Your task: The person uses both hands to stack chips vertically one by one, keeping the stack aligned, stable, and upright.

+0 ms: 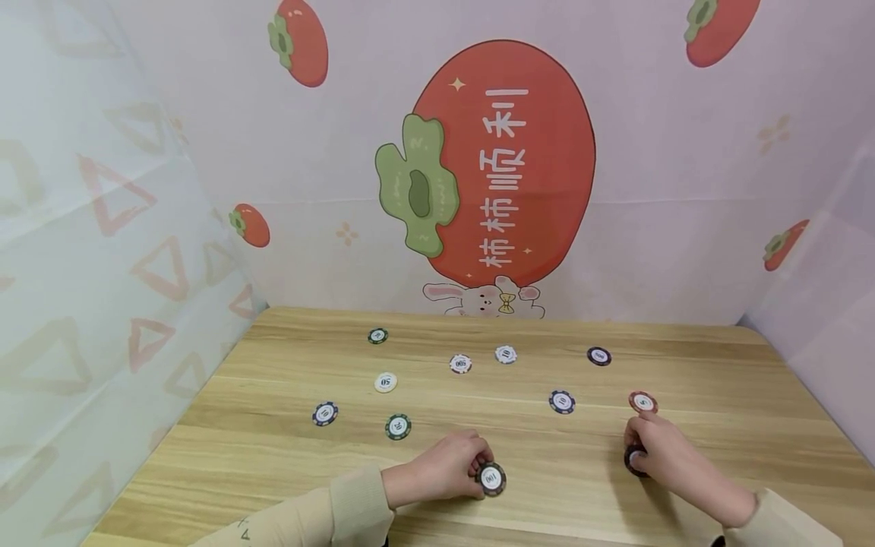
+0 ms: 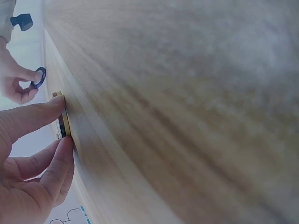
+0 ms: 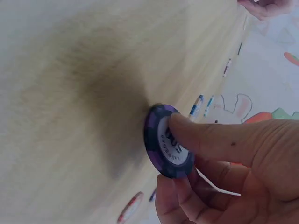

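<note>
My left hand [image 1: 446, 465] grips a dark poker chip [image 1: 491, 479] marked 100 by its edge, thumb on one side and fingers on the other. In the left wrist view this poker chip [image 2: 66, 122] lies flat against or very close to the wood. Farther right, my right hand [image 1: 670, 456] pinches a purple and dark poker chip [image 3: 158, 156] between thumb and fingers. That one is tilted, and the thumb covers part of its white centre; whether its edge touches the table cannot be told. Just beyond the right fingers lies a red poker chip [image 1: 643, 402] marked 5.
Several more chips lie flat and scattered on the wooden table [image 1: 260, 456]: a blue chip [image 1: 562, 402], a dark chip [image 1: 599, 356], a white chip [image 1: 506, 354], a green chip [image 1: 398, 426] and others. Printed cloth walls [image 1: 649, 251] stand behind and beside the table.
</note>
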A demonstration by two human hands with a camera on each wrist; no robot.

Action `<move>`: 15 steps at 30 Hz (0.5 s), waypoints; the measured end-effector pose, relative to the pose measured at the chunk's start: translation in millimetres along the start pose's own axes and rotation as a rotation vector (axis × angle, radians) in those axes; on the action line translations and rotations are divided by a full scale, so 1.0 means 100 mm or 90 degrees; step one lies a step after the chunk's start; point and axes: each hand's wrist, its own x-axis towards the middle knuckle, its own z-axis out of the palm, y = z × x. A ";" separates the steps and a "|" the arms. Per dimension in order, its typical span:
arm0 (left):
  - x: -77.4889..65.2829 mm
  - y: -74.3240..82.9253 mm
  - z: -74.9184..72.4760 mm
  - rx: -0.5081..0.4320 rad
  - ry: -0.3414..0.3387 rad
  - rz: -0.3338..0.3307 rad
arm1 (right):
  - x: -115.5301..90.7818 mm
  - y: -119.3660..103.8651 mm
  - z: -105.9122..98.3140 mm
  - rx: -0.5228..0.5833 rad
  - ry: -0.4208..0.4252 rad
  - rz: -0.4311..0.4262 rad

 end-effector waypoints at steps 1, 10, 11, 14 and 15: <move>0.00 0.00 0.00 -0.001 0.000 0.000 | 0.00 -0.01 -0.01 0.002 -0.003 -0.004; 0.00 0.00 -0.01 -0.003 0.001 0.000 | 0.06 -0.21 -0.06 0.025 -0.021 -0.022; 0.00 0.00 -0.01 -0.003 0.000 0.000 | 0.07 -0.24 -0.05 0.030 -0.018 -0.023; 0.00 0.01 -0.01 -0.002 -0.003 -0.001 | 0.08 -0.33 -0.02 0.045 -0.011 -0.019; 0.00 0.01 -0.01 -0.002 -0.003 -0.001 | 0.08 -0.36 -0.01 0.050 -0.006 -0.019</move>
